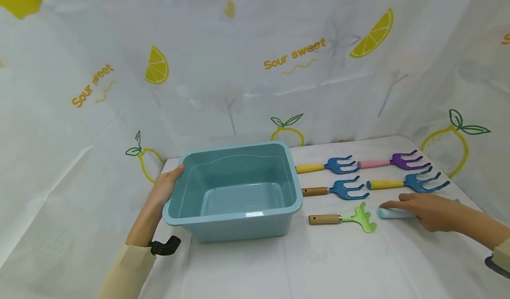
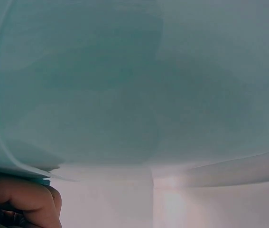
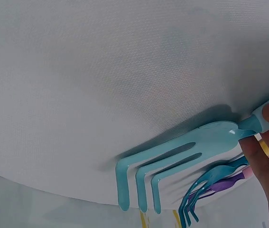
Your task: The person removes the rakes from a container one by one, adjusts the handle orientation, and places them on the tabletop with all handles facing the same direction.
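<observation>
My left hand [image 1: 163,187] grips the left rim of a light blue plastic basin [image 1: 227,220]; curled fingers [image 2: 27,197] show under its edge in the left wrist view. Over on the right, my right hand [image 1: 434,212] holds a light blue hand rake by its handle [image 1: 392,213], thumb on one side and fingers on the other. The rake's three-tined head [image 3: 196,142] lies close to the cloth in the right wrist view; in the head view my hand mostly covers it. A green hand rake [image 1: 362,219] with a wooden handle lies to the left of that hand.
Behind lie a yellow-handled blue rake [image 1: 384,184], a pink-handled purple rake [image 1: 402,161], a wooden-handled blue rake [image 1: 342,189] and another yellow-handled blue rake [image 1: 334,165], near the basin's right side. White cloth [image 1: 318,268] covers the table; a lemon-print sheet [image 1: 223,82] hangs behind.
</observation>
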Demonstrator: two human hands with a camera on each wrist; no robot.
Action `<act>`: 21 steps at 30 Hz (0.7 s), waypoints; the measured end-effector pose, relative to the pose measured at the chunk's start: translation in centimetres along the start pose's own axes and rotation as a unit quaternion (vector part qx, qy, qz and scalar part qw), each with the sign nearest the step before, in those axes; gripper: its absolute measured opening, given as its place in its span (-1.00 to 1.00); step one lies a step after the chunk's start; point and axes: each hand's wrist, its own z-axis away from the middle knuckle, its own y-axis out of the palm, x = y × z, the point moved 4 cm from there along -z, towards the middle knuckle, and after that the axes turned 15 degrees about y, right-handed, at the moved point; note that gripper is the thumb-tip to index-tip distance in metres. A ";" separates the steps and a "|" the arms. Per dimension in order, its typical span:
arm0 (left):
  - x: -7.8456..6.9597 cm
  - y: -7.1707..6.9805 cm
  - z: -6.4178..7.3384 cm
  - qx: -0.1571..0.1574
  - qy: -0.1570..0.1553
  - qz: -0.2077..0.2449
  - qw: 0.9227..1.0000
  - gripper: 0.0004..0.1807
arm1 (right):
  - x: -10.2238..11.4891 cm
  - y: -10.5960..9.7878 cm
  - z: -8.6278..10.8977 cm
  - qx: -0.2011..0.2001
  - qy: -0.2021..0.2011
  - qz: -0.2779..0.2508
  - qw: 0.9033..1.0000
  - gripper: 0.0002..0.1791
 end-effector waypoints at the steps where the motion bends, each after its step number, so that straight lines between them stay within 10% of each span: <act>1: 0.0 0.0 0.0 -0.003 -0.001 0.001 1.000 -0.19 | -0.1 0.0 0.0 0.001 0.001 0.000 1.000 -0.23; 21: -0.3 -0.4 -0.2 0.018 0.002 -0.026 0.999 -0.16 | 0.7 -2.0 0.0 -0.041 -0.004 0.001 0.999 -0.10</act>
